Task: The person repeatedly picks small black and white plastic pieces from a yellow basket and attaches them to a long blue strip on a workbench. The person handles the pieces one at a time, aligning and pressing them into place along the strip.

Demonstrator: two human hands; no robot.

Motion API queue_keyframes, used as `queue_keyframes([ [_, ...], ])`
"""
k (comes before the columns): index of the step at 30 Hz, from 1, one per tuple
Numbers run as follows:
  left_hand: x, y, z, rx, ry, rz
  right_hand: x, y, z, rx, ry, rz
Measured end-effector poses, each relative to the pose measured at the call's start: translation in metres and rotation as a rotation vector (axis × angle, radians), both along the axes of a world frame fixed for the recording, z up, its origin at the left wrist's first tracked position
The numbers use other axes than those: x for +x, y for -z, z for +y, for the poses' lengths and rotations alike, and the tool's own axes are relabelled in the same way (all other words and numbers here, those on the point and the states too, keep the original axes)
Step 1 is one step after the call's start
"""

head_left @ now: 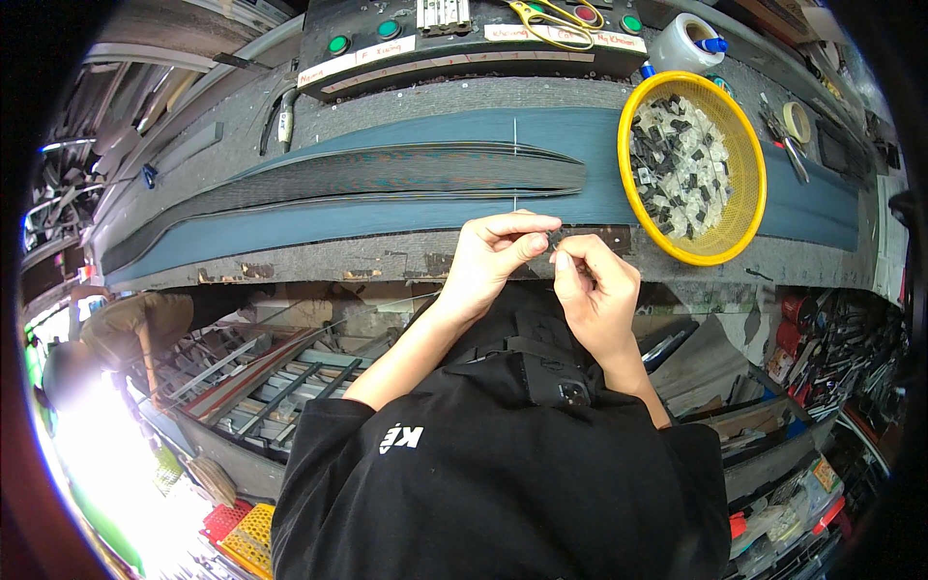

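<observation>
My left hand (490,253) and my right hand (599,287) meet just in front of the bench edge, both with fingertips pinched. Between them is a small black piece (554,238), perhaps plastic; its exact kind is too small to make out. The left thumb and index finger grip it, and the right fingertips press at its near side. Right of the hands stands a yellow plastic basket (759,184) holding many small black and clear plastic pieces (681,164). Beyond the left hand lies a long pleated stack of dark mesh (416,172), with thin white cords sticking out of it.
Blue-grey sheeting (377,217) covers the grey bench under the mesh. At the back, a black control box (464,68) carries buttons and yellow-handled scissors (556,24). A plastic film roll (686,43) stands behind the basket. Another person (145,324) bends over at the far left.
</observation>
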State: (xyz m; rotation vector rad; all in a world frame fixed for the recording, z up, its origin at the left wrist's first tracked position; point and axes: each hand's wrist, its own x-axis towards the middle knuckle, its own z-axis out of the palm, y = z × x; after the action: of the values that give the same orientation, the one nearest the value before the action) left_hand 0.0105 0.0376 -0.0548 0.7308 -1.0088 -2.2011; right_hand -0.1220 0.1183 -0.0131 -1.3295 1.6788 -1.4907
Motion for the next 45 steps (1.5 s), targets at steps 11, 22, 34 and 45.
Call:
queue_keyframes([
  [11, -0.001, 0.003, 0.005, 0.057, -0.042, 0.065, 0.001, 0.004, -0.003, -0.050, 0.100, 0.068],
  [22, -0.004, 0.003, 0.005, 0.129, -0.043, 0.124, 0.001, 0.002, -0.003, -0.065, 0.091, 0.124],
  [34, -0.006, 0.000, 0.001, -0.039, -0.023, 0.033, -0.003, -0.001, -0.005, -0.027, 0.032, 0.133],
  [45, -0.009, -0.022, -0.006, -0.756, -0.112, -0.357, -0.005, 0.005, 0.004, 0.160, 0.002, -0.569],
])
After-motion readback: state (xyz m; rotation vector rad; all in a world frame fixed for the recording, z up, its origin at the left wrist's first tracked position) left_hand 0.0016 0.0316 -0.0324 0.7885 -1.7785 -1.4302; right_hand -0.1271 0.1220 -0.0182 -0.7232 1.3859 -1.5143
